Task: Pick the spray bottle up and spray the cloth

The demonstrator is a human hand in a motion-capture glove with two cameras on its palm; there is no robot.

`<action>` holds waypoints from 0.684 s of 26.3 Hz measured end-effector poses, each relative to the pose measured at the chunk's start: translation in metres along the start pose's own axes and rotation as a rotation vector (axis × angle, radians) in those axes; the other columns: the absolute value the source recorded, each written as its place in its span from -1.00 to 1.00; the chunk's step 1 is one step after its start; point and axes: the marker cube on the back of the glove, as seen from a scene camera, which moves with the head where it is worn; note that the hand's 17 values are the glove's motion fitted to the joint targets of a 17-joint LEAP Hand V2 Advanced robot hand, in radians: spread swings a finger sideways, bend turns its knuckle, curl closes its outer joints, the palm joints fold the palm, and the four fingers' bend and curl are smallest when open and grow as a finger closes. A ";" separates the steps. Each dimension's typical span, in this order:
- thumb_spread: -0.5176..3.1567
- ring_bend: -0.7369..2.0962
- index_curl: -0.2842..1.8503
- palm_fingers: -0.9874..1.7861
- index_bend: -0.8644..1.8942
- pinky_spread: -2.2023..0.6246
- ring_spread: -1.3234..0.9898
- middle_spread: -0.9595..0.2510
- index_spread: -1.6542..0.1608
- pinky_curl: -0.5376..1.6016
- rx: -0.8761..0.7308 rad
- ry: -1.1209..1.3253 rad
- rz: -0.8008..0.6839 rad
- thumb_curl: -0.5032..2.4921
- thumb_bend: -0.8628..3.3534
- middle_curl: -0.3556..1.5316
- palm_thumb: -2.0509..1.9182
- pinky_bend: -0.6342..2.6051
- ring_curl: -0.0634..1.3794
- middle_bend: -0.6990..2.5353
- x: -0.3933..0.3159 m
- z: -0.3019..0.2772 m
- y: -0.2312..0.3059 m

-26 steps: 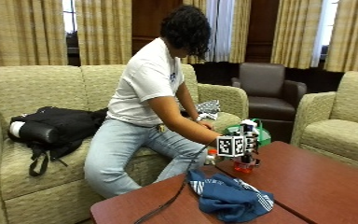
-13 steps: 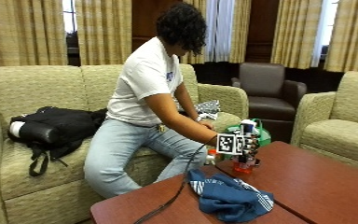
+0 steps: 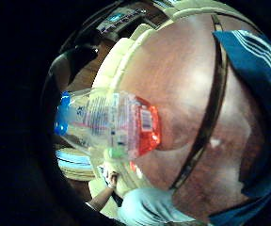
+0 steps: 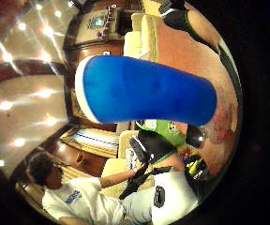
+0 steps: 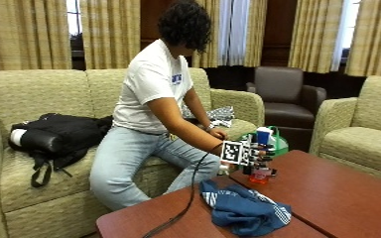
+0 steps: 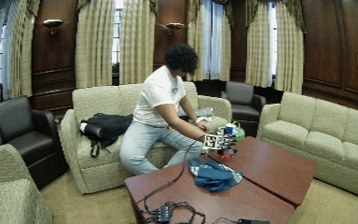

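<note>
The gloved right hand (image 5: 253, 154) has its fingers wrapped around the spray bottle (image 5: 262, 168), which stands upright on the counter (image 5: 336, 193). The blue cloth (image 5: 244, 210) lies crumpled on the counter just beside it.

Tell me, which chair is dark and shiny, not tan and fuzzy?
The brown leather armchair behind the table by the curtains. The sofa under the person and the armchair across the table are both tan fabric.

Two room cameras face the table (image 5: 349, 193); both palm cameras sit against the spray bottle (image 3: 112, 123).
</note>
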 end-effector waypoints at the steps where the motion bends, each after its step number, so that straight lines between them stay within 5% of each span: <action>1: -0.24 -0.20 -0.37 0.14 -0.29 0.58 -0.05 0.26 0.39 -0.16 -0.004 0.005 0.000 -0.33 -0.61 -0.20 0.32 -0.43 -0.41 -0.40 0.001 -0.005 0.003; 18: -0.22 -0.24 -0.43 0.10 -0.27 0.58 -0.08 0.27 0.35 -0.18 -0.142 0.402 -0.124 -0.39 -0.61 -0.23 0.32 -0.47 -0.47 -0.45 -0.007 -0.115 0.110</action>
